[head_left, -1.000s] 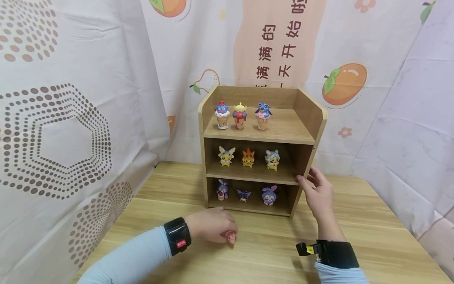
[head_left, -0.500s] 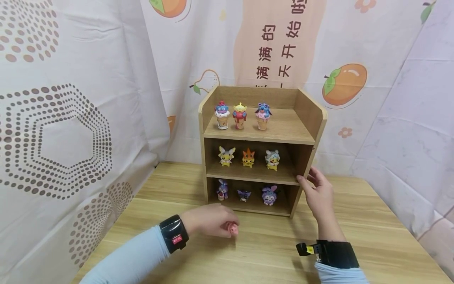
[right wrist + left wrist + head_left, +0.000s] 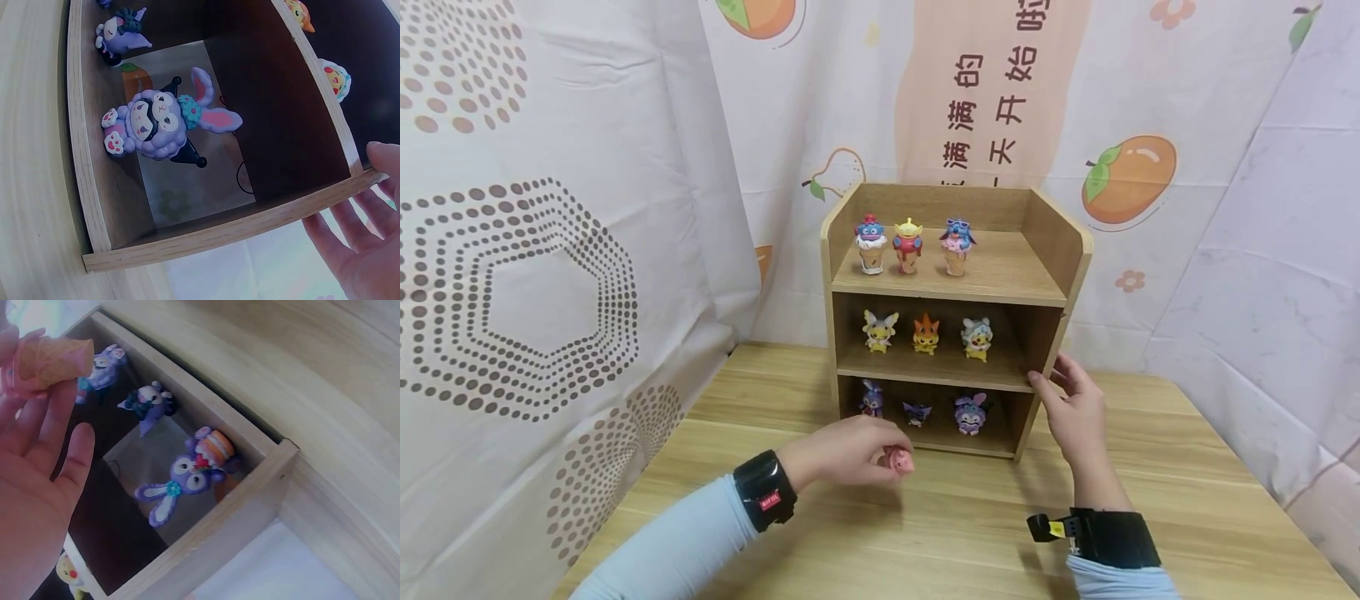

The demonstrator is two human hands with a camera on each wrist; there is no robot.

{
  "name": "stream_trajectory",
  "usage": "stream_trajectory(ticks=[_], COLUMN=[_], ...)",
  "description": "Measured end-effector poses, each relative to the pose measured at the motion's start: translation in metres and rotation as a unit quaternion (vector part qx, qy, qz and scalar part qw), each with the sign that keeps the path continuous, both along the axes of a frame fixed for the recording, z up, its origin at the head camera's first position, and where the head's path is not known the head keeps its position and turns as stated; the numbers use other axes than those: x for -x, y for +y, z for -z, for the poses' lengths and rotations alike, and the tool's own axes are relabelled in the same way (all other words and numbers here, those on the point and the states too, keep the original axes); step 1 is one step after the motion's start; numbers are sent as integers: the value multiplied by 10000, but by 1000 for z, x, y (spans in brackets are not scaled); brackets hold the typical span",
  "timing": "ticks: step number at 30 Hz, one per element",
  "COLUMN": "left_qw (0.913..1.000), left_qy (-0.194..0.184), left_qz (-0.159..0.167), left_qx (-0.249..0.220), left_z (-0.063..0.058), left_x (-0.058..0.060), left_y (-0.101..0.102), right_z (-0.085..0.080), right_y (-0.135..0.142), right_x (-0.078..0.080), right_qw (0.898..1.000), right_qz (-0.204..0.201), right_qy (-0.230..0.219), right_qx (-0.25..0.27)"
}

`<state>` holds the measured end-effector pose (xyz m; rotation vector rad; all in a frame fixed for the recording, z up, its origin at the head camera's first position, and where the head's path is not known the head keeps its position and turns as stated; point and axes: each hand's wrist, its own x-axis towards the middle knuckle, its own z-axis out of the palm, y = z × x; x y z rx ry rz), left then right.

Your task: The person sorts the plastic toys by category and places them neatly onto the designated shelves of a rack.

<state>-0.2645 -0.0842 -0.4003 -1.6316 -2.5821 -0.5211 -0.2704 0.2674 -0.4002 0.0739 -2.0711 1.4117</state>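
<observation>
My left hand [image 3: 850,452] holds a pink ice-cream-cone figurine [image 3: 900,461] in its fingers, close over the table and in front of the shelf. The left wrist view shows its waffle-patterned cone [image 3: 59,359] lying sideways, with the upper figure partly hidden by the fingers. My right hand [image 3: 1075,408] grips the right side panel of the wooden shelf [image 3: 947,292], thumb on the front edge and fingers behind. Nearest to my left hand, on the bottom level, stand a purple rabbit figurine [image 3: 181,478], a small purple figurine [image 3: 147,403] and a fluffy purple long-eared figurine [image 3: 156,122].
On the top level stand three ice-cream-cone figurines: one blue-faced [image 3: 871,244], one red with a yellow top [image 3: 907,247], one blue with sunglasses [image 3: 957,247]. Three yellow costumed figurines [image 3: 926,335] occupy the middle level. Printed curtains [image 3: 790,100] hang behind the table [image 3: 940,542].
My left hand has moved up and slightly right toward the shelf, carrying the pink figurine, which has turned from pointing down to pointing sideways. The right hand stays on the panel.
</observation>
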Motion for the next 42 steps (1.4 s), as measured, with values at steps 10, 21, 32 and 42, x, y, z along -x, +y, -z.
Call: stream_trajectory(ticks=[10, 21, 32, 42], left_qw=[9955, 9825, 9650, 9458], left_qy=[-55, 9, 102, 488], left_qz=[-294, -504, -423, -375], left_qx=[-903, -1796, -2586, -3189], left_z=[-13, -31, -64, -85], left_x=[-3, -7, -9, -10], left_y=[10, 22, 44, 52], right_z=[1, -1, 0, -1], right_y=[1, 0, -1, 0], right_x=[0, -1, -2, -1], right_qw=[9999, 10000, 9999, 10000], right_qz=[57, 5, 46, -10], right_qy=[-57, -77, -93, -55], right_qx=[-97, -54, -88, -14])
